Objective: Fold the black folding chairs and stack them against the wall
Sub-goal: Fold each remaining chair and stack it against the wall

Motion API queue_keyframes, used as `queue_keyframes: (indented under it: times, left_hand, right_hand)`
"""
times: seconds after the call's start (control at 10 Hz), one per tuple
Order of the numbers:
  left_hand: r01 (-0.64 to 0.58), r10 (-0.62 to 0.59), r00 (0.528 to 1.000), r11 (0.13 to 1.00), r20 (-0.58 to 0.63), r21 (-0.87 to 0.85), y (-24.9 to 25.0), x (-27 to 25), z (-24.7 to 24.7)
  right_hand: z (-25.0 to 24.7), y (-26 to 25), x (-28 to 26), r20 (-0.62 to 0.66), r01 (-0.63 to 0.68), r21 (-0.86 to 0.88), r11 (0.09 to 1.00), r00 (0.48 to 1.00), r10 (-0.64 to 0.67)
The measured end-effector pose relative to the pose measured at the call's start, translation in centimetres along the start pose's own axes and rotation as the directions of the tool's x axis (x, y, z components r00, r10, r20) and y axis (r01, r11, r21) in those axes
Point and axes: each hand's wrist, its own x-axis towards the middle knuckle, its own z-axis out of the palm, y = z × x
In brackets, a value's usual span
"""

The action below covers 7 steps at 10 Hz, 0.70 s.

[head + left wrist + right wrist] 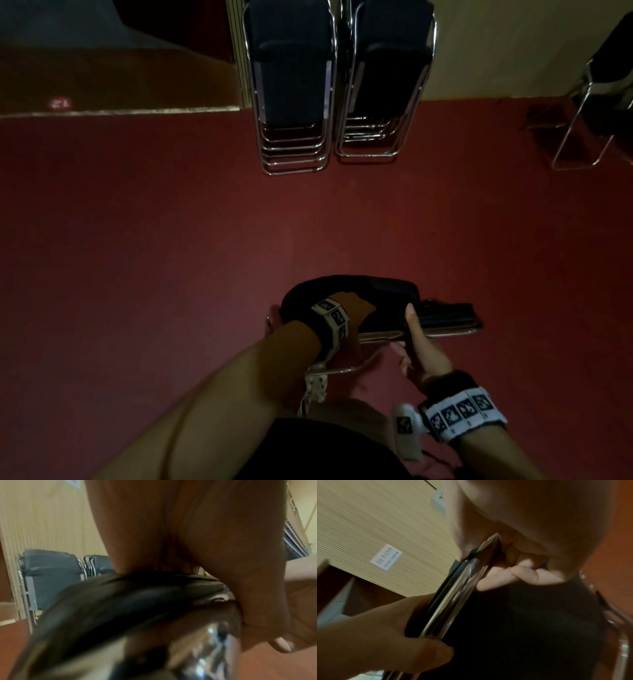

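Note:
I hold a folded black chair [376, 294] edge-up in front of my legs, seen from above. My left hand [342, 308] grips the padded backrest [120, 601] near its left end, fingers curled over the far side. My right hand [416, 339] holds the chrome frame tube [462, 588] near the middle, fingers [513, 574] curled under it against the black seat. Two stacks of folded black chairs [291, 85] [387, 78] lean on the wall ahead; the left wrist view shows them [51, 577] at its left.
An unfolded black chair [596, 96] stands at the far right by the wall. A raised brown platform [120, 78] with a pale edge fills the upper left. Red carpet [171, 240] stretches between me and the stacks. My shoe [315, 390] is just below the held chair.

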Motion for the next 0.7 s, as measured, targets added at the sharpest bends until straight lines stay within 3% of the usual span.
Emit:
queue_keyframes:
  times: [0.3, 0.4, 0.5, 0.6, 0.7]
  left_hand:
    - [-0.04, 0.055, 0.982, 0.995, 0.18, -0.087, -8.7, 5.9, -5.6]
    - [-0.055, 0.082, 0.971, 0.991, 0.226, -0.125, -12.9, 6.7, -7.2]
    - [-0.065, 0.082, 0.956, 0.995, 0.282, -0.069, -17.8, 7.4, -7.8]
    - [-0.117, 0.125, 0.972, 0.992, 0.198, -0.053, -24.2, 5.9, -11.2]
    - [-0.085, 0.111, 0.981, 0.983, 0.159, -0.16, -29.2, 5.8, -14.0]
  right_hand:
    - [5.9, -5.4, 5.9, -0.026, -0.176, -0.031, 0.984, 0.984, 0.176]
    - [9.9, -7.6, 6.6, -0.089, -0.137, 0.024, 0.99, 0.986, 0.138]
    - [14.3, -8.4, 7.4, -0.169, -0.179, -0.018, 0.984, 0.97, 0.173]
    - [20.3, -11.1, 7.3, -0.132, -0.148, -0.018, 0.989, 0.981, 0.144]
    - [25.0, -16.4, 8.4, -0.094, -0.098, -0.048, 0.994, 0.991, 0.093]
